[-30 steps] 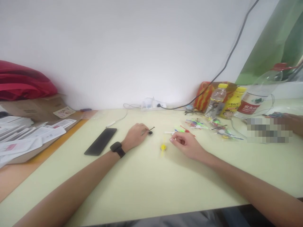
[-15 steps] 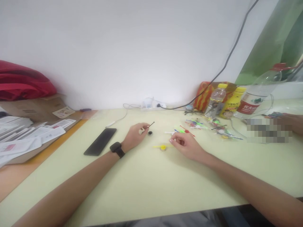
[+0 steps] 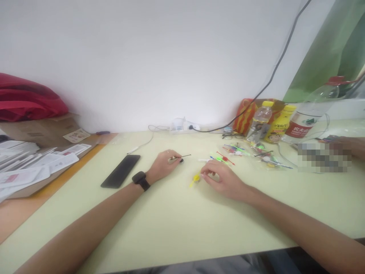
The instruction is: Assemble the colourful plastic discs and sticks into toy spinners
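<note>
My left hand [image 3: 164, 165], with a black watch [image 3: 139, 178] on its wrist, is closed in a pinch on a thin black stick [image 3: 186, 155]. Just under its fingertips lies a small black round piece [image 3: 181, 161]. My right hand [image 3: 222, 178] is curled, thumb and forefinger together at the edge of a yellow piece [image 3: 196, 178] with a round middle and a thin arm. That piece looks tilted on the table, its far end hidden by the fingers. Beyond the right hand lie a red piece [image 3: 226, 158] and white, blue and green thin ones.
A black phone [image 3: 121, 171] lies left of my left hand. Bagged coloured pieces [image 3: 269, 160], a clear bottle [image 3: 259, 121], a yellow bottle [image 3: 278, 125] and a large bottle [image 3: 305, 121] stand or lie right. Papers [image 3: 42, 163] are far left. Another person's hand [image 3: 352, 146] is far right.
The yellow piece has turned from level to slanting, and my right hand has shifted slightly left against it. In my left hand the black stick has swung down to nearly level.
</note>
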Motion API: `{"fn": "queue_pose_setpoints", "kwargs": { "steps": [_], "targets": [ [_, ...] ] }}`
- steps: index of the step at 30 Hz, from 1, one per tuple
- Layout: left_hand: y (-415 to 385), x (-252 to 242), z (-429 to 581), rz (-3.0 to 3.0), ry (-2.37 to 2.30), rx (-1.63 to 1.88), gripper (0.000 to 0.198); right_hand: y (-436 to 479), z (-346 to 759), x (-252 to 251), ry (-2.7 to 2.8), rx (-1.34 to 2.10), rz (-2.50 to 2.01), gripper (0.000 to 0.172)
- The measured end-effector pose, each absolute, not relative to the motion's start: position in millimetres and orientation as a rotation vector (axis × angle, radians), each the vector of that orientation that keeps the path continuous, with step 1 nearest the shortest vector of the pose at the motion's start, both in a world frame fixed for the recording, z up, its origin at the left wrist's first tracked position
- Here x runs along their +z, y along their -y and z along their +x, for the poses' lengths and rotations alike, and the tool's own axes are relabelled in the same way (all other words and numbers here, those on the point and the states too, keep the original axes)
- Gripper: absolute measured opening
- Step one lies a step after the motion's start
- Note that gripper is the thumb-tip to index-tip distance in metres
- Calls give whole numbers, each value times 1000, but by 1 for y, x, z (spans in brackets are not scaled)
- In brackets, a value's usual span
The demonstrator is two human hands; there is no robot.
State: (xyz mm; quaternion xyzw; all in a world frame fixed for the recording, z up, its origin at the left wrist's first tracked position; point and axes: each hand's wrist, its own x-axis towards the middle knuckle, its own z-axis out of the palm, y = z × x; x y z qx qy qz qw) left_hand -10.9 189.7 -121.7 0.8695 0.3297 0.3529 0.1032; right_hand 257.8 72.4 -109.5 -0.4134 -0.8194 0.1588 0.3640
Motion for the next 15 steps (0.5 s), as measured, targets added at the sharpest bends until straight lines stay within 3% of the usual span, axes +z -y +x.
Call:
{"fn": "queue_pose_setpoints", "kwargs": {
  "steps": [15],
  "targets": [
    [-189, -122, -10, 2586, -976, 995, 17, -69, 256, -113, 2257, 345, -876, 32]
  ]
}}
